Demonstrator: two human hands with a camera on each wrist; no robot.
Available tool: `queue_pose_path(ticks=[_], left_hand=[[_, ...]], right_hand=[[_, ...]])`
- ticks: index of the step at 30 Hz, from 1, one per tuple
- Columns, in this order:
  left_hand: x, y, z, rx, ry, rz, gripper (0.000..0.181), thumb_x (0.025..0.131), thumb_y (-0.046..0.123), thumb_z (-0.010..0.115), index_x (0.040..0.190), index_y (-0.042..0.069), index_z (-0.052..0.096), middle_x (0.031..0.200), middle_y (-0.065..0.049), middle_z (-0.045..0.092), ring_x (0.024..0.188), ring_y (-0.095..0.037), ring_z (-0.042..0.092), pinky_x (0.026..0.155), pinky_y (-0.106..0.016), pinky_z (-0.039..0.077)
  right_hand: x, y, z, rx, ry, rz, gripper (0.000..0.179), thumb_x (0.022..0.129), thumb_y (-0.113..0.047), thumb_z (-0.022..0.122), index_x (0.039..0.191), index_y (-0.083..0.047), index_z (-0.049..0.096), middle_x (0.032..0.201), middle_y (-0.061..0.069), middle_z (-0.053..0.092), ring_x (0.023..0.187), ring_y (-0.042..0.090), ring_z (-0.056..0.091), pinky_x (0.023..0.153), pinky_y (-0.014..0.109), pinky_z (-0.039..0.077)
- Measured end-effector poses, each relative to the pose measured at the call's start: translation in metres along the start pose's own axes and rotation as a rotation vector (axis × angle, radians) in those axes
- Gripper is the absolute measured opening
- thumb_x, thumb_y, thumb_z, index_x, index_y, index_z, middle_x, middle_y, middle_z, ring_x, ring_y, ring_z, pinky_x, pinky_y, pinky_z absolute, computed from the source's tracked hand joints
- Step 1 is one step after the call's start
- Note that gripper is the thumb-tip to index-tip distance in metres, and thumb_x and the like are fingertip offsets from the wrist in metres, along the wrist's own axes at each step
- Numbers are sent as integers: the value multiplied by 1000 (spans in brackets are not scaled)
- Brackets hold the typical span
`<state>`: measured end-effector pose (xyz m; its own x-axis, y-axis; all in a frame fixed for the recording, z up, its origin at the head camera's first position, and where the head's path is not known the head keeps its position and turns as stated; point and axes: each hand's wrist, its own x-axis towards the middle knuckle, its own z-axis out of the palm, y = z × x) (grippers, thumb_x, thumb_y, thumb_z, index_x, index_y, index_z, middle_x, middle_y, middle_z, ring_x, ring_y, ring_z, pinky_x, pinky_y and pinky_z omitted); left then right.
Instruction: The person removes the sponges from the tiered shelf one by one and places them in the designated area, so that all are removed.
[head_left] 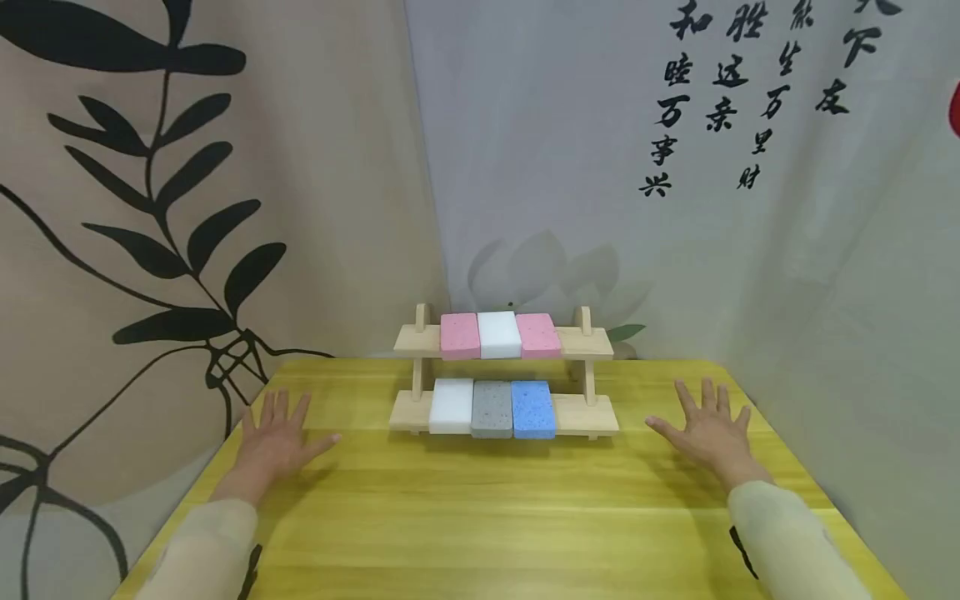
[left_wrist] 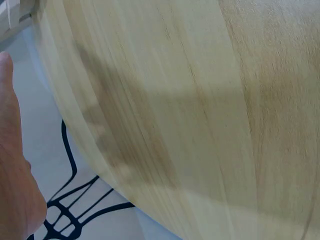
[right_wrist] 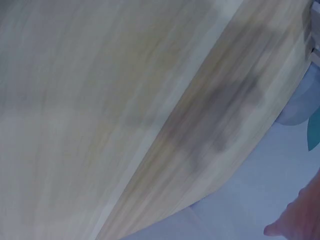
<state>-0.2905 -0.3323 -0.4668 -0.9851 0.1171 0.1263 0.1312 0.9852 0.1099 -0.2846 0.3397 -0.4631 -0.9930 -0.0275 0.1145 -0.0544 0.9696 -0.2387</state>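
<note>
- Flanking the wooden rack [head_left: 588,379], two hands stand well apart over the desk [head_left: 480,517].
- We see the left hand [head_left: 276,442] at the left edge, palm down, its fingers straight and spread.
- We see the right hand [head_left: 708,433] near the right edge, fingers likewise straight and fanned out, thumb towards the rack.
- On the upper shelf [head_left: 588,343] we find a row of three blocks: left pink block [head_left: 460,337], upper white block [head_left: 498,335], right pink block [head_left: 537,336].
- On the lower shelf [head_left: 577,412] we find lower white block [head_left: 452,407], grey block [head_left: 492,409] and blue block [head_left: 532,409], side by side.
- Behind, we see hanging cloth [head_left: 360,183] with a dark leaf print [head_left: 202,172].
</note>
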Motion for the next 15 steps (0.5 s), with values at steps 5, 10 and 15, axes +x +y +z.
queue_pose_path(ticks=[5, 10, 15], left_hand=[[-1, 6, 1, -29, 13, -5, 108, 87, 78, 44, 154, -4, 21, 153, -43, 3, 140, -59, -4, 103, -74, -14], [0, 11, 0, -41, 20, -7, 109, 88, 78, 43, 154, -5, 19, 152, -44, 3, 140, -60, -3, 103, -75, -10], [2, 16, -1, -60, 35, -6, 108, 88, 77, 44, 154, -4, 18, 152, -44, 5, 140, -60, -1, 104, -75, -10]], right_hand=[[-3, -13, 4, 20, 6, -12, 102, 89, -75, 46, 158, -7, 14, 156, 39, -3, 140, 59, -8, 97, 81, -9], [1, -26, 6, 38, 23, -33, 100, 89, -73, 48, 158, -6, 18, 157, 38, -1, 141, 58, -5, 100, 80, -7], [6, -35, 6, 48, 32, -43, 99, 90, -72, 47, 158, -5, 18, 157, 37, 0, 141, 58, -3, 101, 80, -5]])
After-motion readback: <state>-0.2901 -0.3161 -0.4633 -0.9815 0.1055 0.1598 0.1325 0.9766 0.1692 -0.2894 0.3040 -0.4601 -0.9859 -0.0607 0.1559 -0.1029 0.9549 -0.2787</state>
